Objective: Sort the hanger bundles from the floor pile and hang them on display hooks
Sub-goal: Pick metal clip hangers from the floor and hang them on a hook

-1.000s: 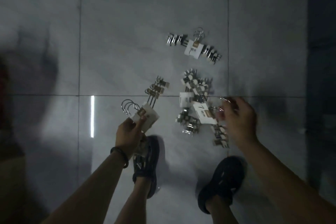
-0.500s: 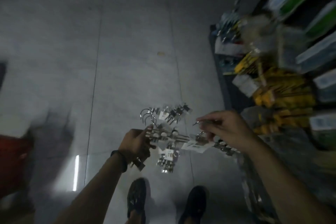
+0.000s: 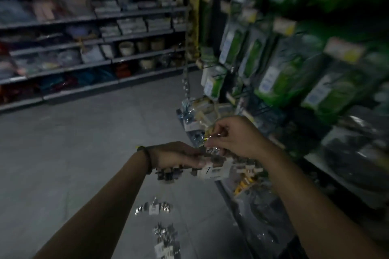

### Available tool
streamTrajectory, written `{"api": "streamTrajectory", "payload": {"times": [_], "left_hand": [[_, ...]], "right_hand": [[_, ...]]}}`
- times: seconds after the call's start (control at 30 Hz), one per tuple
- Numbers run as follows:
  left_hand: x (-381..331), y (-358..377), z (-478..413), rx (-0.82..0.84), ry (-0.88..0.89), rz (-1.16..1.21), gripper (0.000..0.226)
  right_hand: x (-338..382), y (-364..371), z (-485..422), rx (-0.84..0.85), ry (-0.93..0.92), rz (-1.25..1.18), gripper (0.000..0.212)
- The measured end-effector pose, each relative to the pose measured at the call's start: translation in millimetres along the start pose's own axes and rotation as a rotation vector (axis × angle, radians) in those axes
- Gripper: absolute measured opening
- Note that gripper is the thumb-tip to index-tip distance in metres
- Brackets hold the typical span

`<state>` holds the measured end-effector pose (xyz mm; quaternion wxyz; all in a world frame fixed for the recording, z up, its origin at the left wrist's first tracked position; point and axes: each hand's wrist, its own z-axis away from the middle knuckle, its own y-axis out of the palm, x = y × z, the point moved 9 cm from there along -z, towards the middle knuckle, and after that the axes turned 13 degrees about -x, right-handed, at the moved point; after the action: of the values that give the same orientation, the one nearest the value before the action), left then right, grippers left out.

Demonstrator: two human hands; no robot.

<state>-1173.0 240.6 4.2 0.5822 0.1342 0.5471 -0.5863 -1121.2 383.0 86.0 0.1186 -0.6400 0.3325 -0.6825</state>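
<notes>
My left hand [image 3: 176, 154] holds a bundle of metal clip hangers [image 3: 168, 173] with a white card label [image 3: 213, 171], lifted to about waist height. Just right of it, my right hand [image 3: 233, 136] pinches the thin wire hooks [image 3: 212, 135] of the hanger bundles between thumb and fingers. Both hands are close together in front of the display rack [image 3: 252, 99] on the right. More hanger bundles [image 3: 154, 208] and a small pile [image 3: 166, 242] lie on the grey floor below my arms. The picture is dim and blurred.
Green packaged goods [image 3: 280, 78] hang on wire hooks along the rack at right, with yellow price tags [image 3: 345, 50]. Shelves of boxed goods and pots [image 3: 126, 48] line the far wall. Grey tiled floor [image 3: 73, 143] spreads to the left.
The view has swung up from the floor to the store aisle. Both hands rose with the hanger bundles and moved toward the rack on the right; the remaining bundles stay on the floor.
</notes>
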Motion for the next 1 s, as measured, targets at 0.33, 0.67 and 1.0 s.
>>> {"api": "streamTrajectory", "payload": {"times": [0.33, 0.67, 1.0], "left_hand": [[-139.8, 24.5, -51.6, 0.081, 0.412, -0.224, 0.017], [-223.9, 76.1, -30.3, 0.318, 0.724, -0.368, 0.036], [-273.6, 122.5, -45.1, 0.299, 0.785, -0.49, 0.061]], "right_hand": [[11.7, -127.7, 86.6, -0.534, 0.011, 0.356, 0.069], [4.3, -151.3, 192.6, -0.605, 0.06, 0.637, 0.025], [32.3, -186.7, 270.0, -0.73, 0.055, 0.858, 0.045]]}}
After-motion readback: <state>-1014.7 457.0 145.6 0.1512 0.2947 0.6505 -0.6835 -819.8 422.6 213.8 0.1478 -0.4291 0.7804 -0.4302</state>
